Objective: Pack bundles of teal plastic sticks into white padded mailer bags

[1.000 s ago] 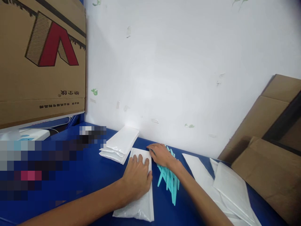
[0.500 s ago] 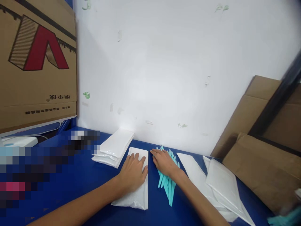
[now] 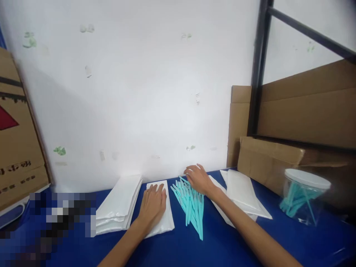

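My left hand [image 3: 153, 203] rests flat, fingers a little apart, on a white padded envelope [image 3: 166, 222]. Over the far end of a heap of thin teal plastic sticks [image 3: 192, 205] hovers my right hand [image 3: 198, 178], its fingers loosely spread. One stick's tip pokes out close beneath those fingers; whether they touch it I cannot tell. Left of my left hand lies a stack of white padded envelopes [image 3: 122, 198]. More white envelopes [image 3: 241, 189] overlap on the blue table, to the right of the sticks and partly behind my right forearm.
A clear jar with a white lid [image 3: 304, 196] holds teal sticks at the right. Behind it stand cardboard boxes [image 3: 267, 155] and a black metal frame [image 3: 258, 74]. A printed carton [image 3: 22, 148] is at the left edge. The white wall [image 3: 150, 92] closes off the blue table [image 3: 178, 252].
The view has swung right, bringing the lidded jar into full sight. My right hand has shifted toward the far end of the teal heap. My left hand stays on the envelope.
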`<act>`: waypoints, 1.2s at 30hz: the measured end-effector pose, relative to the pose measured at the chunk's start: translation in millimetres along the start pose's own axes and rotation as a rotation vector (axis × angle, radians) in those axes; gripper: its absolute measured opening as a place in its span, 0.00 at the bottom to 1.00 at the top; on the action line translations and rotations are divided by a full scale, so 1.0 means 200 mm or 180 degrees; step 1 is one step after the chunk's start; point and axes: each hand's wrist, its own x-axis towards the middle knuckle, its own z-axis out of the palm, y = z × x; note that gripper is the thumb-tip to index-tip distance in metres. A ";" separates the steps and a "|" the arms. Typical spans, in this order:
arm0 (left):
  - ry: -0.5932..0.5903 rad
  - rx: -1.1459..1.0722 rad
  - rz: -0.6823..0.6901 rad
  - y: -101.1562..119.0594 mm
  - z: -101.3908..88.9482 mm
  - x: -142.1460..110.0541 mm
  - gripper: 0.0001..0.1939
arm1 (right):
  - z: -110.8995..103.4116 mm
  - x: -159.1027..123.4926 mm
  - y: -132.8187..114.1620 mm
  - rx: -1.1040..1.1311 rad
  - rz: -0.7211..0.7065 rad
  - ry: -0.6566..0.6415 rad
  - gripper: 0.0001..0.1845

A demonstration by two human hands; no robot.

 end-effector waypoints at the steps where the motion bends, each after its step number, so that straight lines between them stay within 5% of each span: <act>1: 0.0042 -0.0013 0.0142 0.01 -0.01 -0.02 0.24 | -0.02 0.00 0.05 -0.0052 0.0175 0.0030 0.18; 6: -0.0145 -0.0093 0.0811 0.07 -0.06 -0.20 0.23 | -0.02 -0.05 0.26 -0.0306 0.1113 -0.0206 0.18; 10: -0.0497 -0.0174 0.0884 0.06 -0.05 -0.25 0.23 | 0.01 -0.08 0.33 -0.0407 0.1822 -0.0696 0.22; 17: -0.0438 -0.0296 0.0873 0.05 -0.01 -0.24 0.23 | 0.06 -0.08 0.30 -0.0272 0.2005 -0.1195 0.39; 28: -0.0494 -0.0237 0.0902 0.04 0.02 -0.24 0.24 | 0.03 -0.10 0.40 0.0708 0.2209 -0.0762 0.37; 36: -0.0394 -0.0289 0.0938 0.02 0.04 -0.25 0.23 | -0.12 -0.10 0.43 0.2397 0.2499 -0.0014 0.31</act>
